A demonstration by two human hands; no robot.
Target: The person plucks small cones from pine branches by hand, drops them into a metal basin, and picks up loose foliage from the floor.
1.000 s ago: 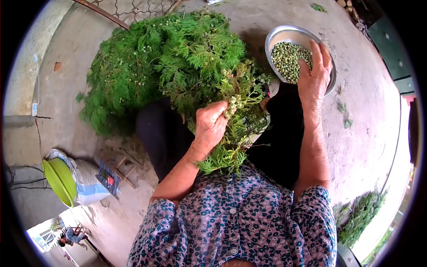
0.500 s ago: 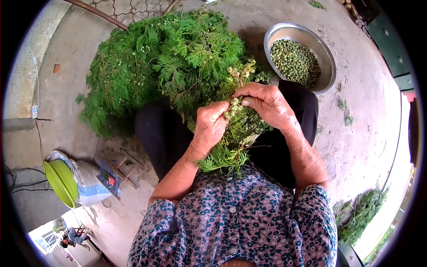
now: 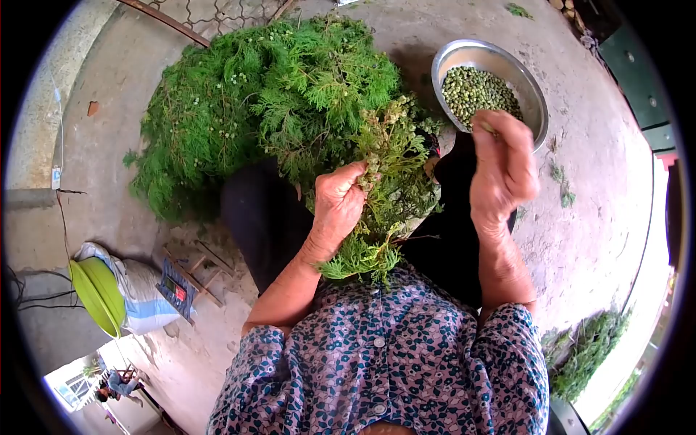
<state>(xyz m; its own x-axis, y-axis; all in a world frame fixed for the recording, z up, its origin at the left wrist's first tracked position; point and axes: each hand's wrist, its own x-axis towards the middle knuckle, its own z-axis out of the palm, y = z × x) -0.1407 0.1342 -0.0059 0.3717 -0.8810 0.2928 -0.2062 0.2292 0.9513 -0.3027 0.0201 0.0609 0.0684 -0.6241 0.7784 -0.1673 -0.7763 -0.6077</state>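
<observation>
Although hemmed in on the left by the heap of greenery (image 3: 203, 116), open to the right across bare floor (image 3: 580, 138) past the metal basin (image 3: 531, 90). Held above the lap (image 3: 460, 217), clamped in the fingers of the left hand (image 3: 339, 209): a leafy sprig (image 3: 399, 148), yellow-green, with pale knobbly cones (image 3: 373, 167). Seen across the basin's near rim: the right hand (image 3: 504, 170), fingers pinched on a small greenish piece (image 3: 486, 127), too blurred to name. Partly hidden by the left hand: the sprig; by the right: rounded green pieces (image 3: 475, 93) in the basin.
</observation>
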